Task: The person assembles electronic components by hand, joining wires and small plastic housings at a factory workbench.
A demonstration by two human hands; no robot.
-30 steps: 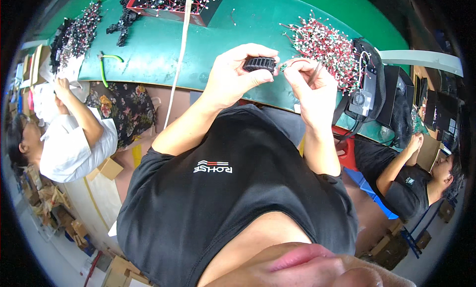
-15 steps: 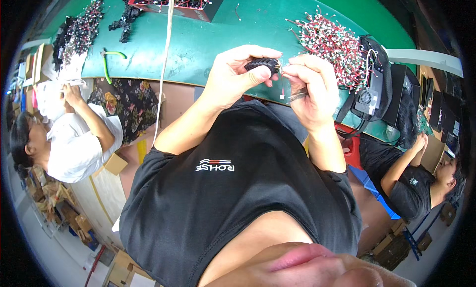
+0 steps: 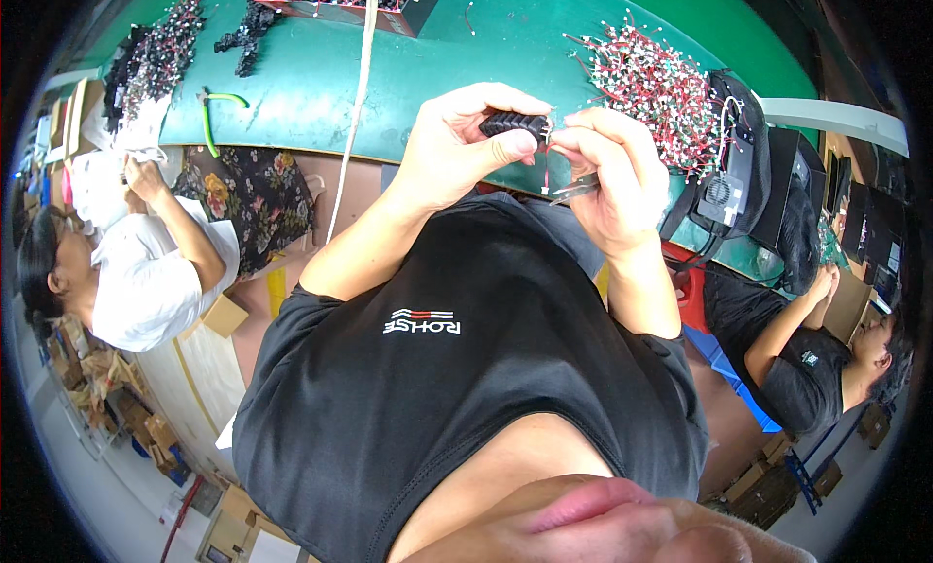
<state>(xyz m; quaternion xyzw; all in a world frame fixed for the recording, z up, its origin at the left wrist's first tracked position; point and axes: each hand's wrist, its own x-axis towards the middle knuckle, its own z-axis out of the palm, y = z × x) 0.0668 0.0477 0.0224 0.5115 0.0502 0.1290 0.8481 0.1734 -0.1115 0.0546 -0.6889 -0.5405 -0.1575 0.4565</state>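
Observation:
My left hand (image 3: 442,145) is closed round a small black ribbed plastic part (image 3: 513,124), thumb below and fingers above, above the near edge of the table. At the part's right end, the thumb and forefinger of my right hand (image 3: 622,179) pinch a thin wire; the fingertips hide exactly where it meets the part. A short red lead with a small white connector (image 3: 545,190) dangles beneath. Tucked in the lower fingers of my right hand is a grey metal tool (image 3: 577,187) with pointed tips, its rest hidden by the palm.
On the green table (image 3: 292,87), a heap of red-and-white wire leads (image 3: 656,91) lies right, beside a black bag (image 3: 743,159). A red-rimmed box (image 3: 398,20) stands at the back. Green-handled pliers (image 3: 208,125) lie left. A pale cord (image 3: 359,106) hangs down. Co-workers sit on both sides.
The hanging cord has swung to the right. The black part has turned slightly in my left hand, and the metal tool's tips stick out further from my right hand.

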